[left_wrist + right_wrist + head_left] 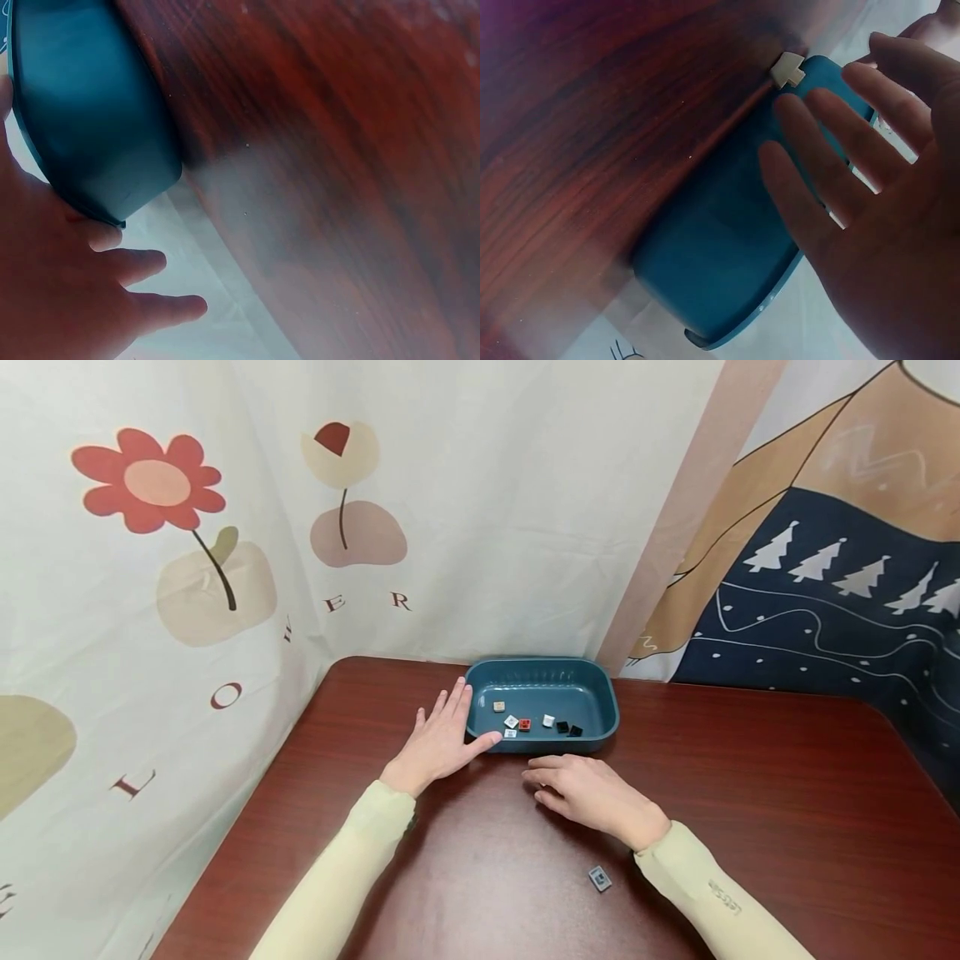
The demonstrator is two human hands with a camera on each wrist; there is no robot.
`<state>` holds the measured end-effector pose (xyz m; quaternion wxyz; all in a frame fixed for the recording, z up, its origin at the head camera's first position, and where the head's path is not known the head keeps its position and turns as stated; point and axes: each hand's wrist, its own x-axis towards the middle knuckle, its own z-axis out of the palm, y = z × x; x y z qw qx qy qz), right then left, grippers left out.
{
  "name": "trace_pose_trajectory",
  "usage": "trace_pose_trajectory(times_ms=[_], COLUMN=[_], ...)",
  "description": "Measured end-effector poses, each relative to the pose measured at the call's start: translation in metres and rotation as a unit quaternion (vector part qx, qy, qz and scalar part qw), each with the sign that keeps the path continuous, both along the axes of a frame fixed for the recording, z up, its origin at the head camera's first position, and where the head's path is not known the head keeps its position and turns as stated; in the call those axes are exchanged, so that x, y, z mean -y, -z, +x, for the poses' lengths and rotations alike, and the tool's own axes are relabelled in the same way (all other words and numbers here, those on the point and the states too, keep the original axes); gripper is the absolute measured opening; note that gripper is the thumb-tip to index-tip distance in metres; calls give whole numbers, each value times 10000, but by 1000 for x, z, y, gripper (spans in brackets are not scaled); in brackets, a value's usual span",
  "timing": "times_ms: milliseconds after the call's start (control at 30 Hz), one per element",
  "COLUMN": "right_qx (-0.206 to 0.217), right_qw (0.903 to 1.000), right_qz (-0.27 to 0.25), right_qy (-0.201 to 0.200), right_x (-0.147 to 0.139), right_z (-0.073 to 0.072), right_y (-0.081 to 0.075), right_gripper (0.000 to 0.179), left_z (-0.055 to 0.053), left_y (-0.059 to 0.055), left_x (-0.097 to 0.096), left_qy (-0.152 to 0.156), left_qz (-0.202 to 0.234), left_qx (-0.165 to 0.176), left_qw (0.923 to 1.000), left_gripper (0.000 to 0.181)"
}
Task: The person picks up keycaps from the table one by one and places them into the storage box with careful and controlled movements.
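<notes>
My left hand point(438, 739) spreads its straight fingers against the left side of a dark teal tray point(558, 746), its thumb near the front rim. In the left wrist view, the tray's outer wall point(90, 105) shows beside those fingers. Just in front of the tray hovers my right hand point(592, 793), its fingers loosely extended and holding nothing visible. Inside lie several small keycaps: white point(511, 722), red point(525, 724), beige point(498, 706) and black point(575, 731). On the table, near the right wrist, lies a grey keycap point(600, 878). A small pale piece point(787, 70) shows beside the tray in the right wrist view.
The reddish-brown wooden table point(750, 777) carries the tray close to its back edge. Behind it hangs a white curtain point(487, 527) with printed flowers and letters. To the right hangs a dark blue cloth point(825, 610) with trees.
</notes>
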<state>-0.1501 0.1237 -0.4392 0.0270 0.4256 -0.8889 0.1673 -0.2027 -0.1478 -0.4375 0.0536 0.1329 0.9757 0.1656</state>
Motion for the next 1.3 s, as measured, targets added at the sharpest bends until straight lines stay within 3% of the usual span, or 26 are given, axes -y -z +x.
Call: trace_pose_trajectory(times_ms=[333,600,933,1100,1300], right_qx=[48,51,282,238,-169], right_qw=[10000,9999,9994,9995,9975], right_qz=[-35,133,175,-151,-675], right_qy=[-75,-36,97,108,106], right_x=[1,3,1,-3,-9], right_z=[-3,-4,-3,0,0], right_y=[5,8,5,-2,-11], right_gripper=[29,15,9,12,16], left_z=[1,0,-1,-2,-2], left_y=[0,0,2,3,3], left_x=[0,1,1,1,0], left_qy=[-18,-12,-1,4,-8], left_qz=[53,52,118,131,158], left_qx=[20,26,46,-2,-22], left_qw=[10000,10000,9999,9999,9999], left_gripper=[109,109,110,109,107])
